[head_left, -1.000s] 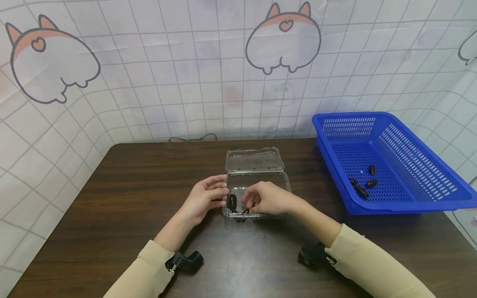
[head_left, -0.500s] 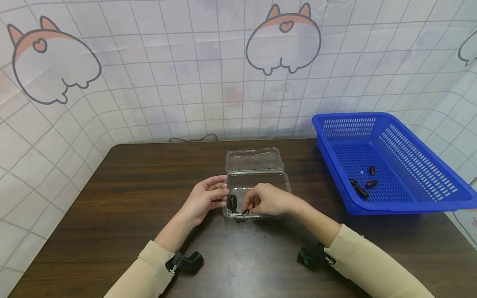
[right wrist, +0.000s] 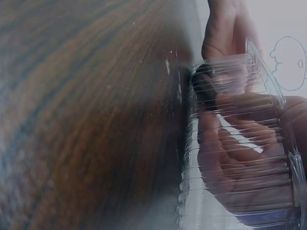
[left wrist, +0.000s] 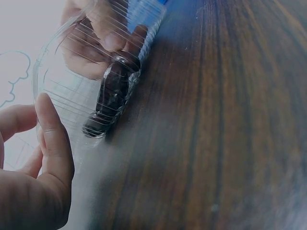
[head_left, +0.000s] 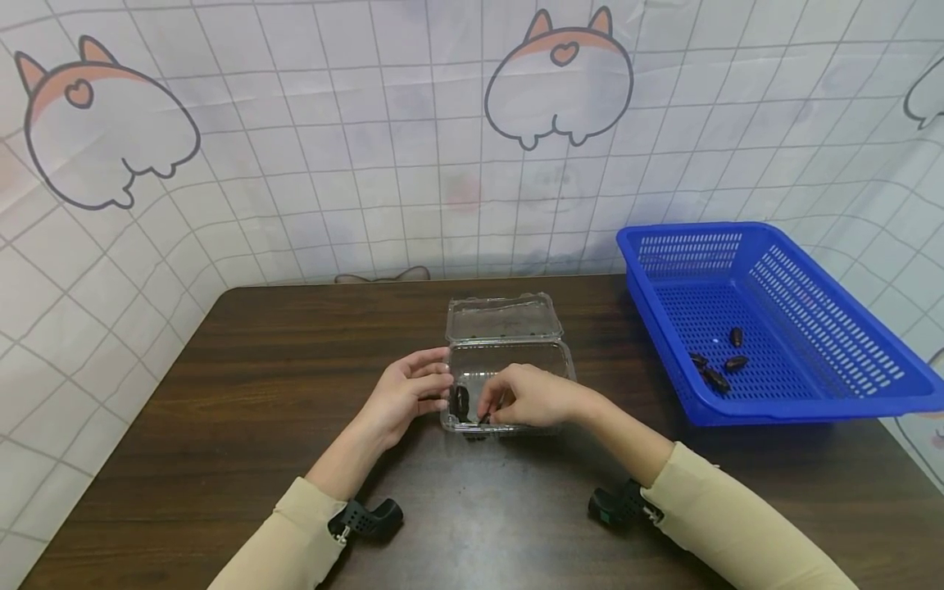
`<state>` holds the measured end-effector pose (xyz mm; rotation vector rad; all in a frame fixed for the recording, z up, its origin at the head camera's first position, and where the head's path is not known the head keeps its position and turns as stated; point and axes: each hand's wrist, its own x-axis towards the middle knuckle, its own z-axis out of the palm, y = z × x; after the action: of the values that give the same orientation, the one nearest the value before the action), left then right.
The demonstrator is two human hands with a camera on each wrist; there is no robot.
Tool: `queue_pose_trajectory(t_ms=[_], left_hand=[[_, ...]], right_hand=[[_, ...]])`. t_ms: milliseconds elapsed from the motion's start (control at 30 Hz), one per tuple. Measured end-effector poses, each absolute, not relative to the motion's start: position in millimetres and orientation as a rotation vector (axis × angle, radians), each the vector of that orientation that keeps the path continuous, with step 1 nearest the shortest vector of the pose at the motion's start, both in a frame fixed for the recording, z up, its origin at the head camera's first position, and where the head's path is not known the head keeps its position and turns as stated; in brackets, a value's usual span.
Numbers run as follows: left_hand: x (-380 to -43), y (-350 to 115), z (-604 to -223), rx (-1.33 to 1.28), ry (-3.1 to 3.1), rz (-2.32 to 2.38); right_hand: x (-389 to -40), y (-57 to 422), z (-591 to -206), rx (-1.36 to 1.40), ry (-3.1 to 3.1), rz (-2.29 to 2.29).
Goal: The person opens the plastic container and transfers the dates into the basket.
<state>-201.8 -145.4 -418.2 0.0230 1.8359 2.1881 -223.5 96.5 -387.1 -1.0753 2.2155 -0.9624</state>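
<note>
An open clear plastic clamshell box (head_left: 509, 360) stands mid-table, its lid (head_left: 505, 318) folded back. My left hand (head_left: 406, 389) holds the box by its left side, fingertips at the rim. Inside the box, my right hand (head_left: 527, 396) reaches down and pinches a dark, glossy, date-like piece (head_left: 484, 419) near the front wall. Another such piece (head_left: 460, 401) lies along the left wall. In the left wrist view, dark pieces (left wrist: 112, 88) show through the ribbed plastic below the right fingers. The right wrist view shows the right hand (right wrist: 240, 148) behind the box wall.
A blue perforated basket (head_left: 811, 328) stands at the right of the dark wooden table (head_left: 243, 393), with several dark date-like pieces (head_left: 736, 363) on its floor. A tile-patterned cloth (head_left: 310, 164) with cartoon animals hangs behind the table.
The right fingertips have drawn in slightly around the dark date-like piece in the box. The left hand, box and basket have stayed in place.
</note>
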Motion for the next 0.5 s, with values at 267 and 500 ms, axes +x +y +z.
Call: queue_pose_trajectory(t_ms=[267,500], left_hand=[[-202.0,-145.8,-418.0,0.023,1.826,2.199],[-200.9,-145.4,-417.2,0.019,1.829,2.192]], right_hand=[[-226.3,96.9,-388.6,-1.088,2.182,-1.037],[-225.1,98.3,-387.0,-1.032,2.162,-1.109]])
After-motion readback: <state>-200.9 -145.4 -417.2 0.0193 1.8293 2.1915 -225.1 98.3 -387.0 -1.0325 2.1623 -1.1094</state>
